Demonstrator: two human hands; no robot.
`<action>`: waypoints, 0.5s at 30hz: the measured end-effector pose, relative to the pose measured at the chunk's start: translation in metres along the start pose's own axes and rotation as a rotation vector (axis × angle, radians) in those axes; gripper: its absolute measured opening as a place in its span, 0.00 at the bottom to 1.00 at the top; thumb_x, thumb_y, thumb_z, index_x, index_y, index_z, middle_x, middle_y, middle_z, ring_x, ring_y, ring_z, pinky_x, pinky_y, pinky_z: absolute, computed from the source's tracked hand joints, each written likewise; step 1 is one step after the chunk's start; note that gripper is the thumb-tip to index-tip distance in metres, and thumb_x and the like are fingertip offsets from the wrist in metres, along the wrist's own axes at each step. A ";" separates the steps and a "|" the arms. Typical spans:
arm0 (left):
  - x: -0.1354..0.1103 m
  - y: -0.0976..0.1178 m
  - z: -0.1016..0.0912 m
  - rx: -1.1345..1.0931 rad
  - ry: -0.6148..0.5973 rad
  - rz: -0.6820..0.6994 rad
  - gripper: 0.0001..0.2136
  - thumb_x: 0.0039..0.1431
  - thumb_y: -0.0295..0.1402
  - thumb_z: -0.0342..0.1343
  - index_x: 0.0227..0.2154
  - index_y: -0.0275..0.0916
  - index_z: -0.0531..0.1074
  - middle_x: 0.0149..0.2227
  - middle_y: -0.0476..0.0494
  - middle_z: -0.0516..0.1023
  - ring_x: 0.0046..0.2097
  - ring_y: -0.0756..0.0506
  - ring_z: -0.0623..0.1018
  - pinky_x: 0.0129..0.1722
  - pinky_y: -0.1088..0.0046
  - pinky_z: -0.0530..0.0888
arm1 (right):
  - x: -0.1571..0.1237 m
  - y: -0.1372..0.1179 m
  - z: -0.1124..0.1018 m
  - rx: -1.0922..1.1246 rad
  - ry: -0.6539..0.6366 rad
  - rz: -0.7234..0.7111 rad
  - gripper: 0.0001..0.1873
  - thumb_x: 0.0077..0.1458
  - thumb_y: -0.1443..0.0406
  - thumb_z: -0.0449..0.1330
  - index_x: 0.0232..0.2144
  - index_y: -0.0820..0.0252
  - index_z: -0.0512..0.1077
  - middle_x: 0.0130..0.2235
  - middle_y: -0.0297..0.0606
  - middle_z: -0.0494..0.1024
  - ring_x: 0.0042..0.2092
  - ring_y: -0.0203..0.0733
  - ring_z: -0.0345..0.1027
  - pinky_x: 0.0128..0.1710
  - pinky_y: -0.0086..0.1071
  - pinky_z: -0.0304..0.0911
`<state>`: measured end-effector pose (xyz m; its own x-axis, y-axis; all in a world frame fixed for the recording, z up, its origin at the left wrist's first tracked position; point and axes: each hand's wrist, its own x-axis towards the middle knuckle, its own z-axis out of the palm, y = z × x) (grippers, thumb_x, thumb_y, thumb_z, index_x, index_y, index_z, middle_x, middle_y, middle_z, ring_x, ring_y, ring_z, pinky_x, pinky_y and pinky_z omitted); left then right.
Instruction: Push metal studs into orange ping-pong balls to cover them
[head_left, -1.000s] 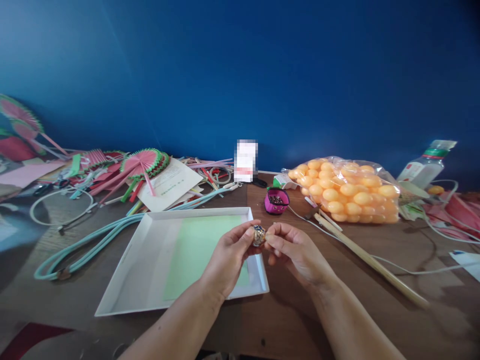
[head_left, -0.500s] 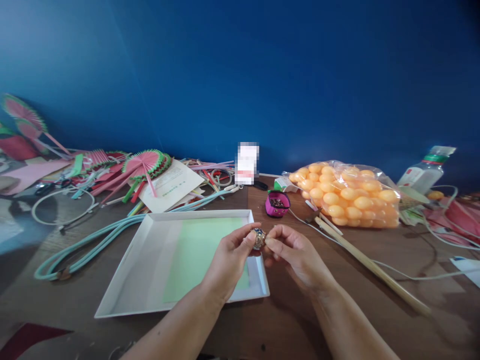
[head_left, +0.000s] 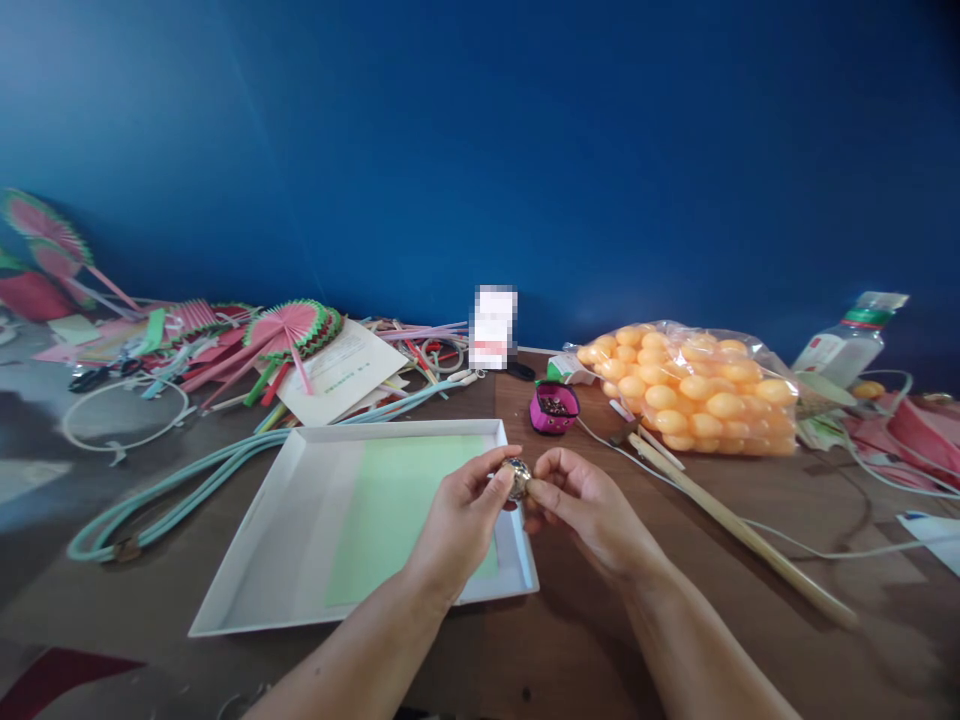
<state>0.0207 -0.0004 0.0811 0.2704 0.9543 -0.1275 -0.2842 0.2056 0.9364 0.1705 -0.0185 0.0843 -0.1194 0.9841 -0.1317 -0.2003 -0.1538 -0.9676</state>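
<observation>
A small round ball (head_left: pixel 517 477) studded with shiny beads is pinched between my two hands above the right edge of a white tray (head_left: pixel 247 560). My left hand (head_left: pixel 459 525) grips the ball from the left with thumb and fingers closed on it. Pressing against it from the right, my right hand (head_left: pixel 589 505) has its fingertips pinched together. A pale green sheet (head_left: pixel 390 510) lies in the tray. A small pink cup (head_left: pixel 555 407) holding dark beads stands on the brown table just behind my hands.
A clear bag of orange balls (head_left: pixel 694 387) lies at the right, with long wooden sticks (head_left: pixel 735 525) and a white cable in front. A plastic bottle (head_left: pixel 847 345) is further right. Paper fans (head_left: pixel 289 328), straws, teal cords (head_left: pixel 180 485) and a white hoop (head_left: pixel 120 415) crowd the left.
Both hands stay on the beaded ball, with the fingers shifting slightly around it. The view has drifted a little downward.
</observation>
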 end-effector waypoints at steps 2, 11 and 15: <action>-0.001 0.001 0.001 -0.002 0.002 0.004 0.18 0.51 0.40 0.59 0.44 0.36 0.75 0.35 0.42 0.77 0.34 0.48 0.73 0.35 0.72 0.71 | 0.000 -0.001 0.000 -0.024 0.005 -0.002 0.15 0.48 0.59 0.66 0.29 0.59 0.65 0.25 0.29 0.70 0.24 0.31 0.61 0.25 0.29 0.66; -0.002 0.003 0.001 -0.195 -0.049 -0.075 0.18 0.52 0.40 0.59 0.44 0.37 0.75 0.37 0.43 0.76 0.35 0.50 0.73 0.35 0.74 0.70 | 0.003 0.004 -0.002 -0.046 -0.014 -0.065 0.15 0.50 0.58 0.65 0.29 0.57 0.63 0.23 0.26 0.65 0.23 0.31 0.59 0.22 0.27 0.63; -0.002 0.004 0.000 -0.289 -0.059 -0.148 0.18 0.53 0.39 0.59 0.45 0.36 0.74 0.36 0.42 0.76 0.34 0.50 0.73 0.35 0.74 0.70 | 0.001 0.003 0.000 0.034 -0.048 -0.083 0.13 0.54 0.56 0.61 0.30 0.57 0.64 0.23 0.28 0.66 0.24 0.32 0.59 0.24 0.28 0.63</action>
<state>0.0188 -0.0015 0.0849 0.3784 0.8969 -0.2288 -0.4851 0.4027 0.7762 0.1699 -0.0179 0.0810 -0.1473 0.9883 -0.0404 -0.2440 -0.0759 -0.9668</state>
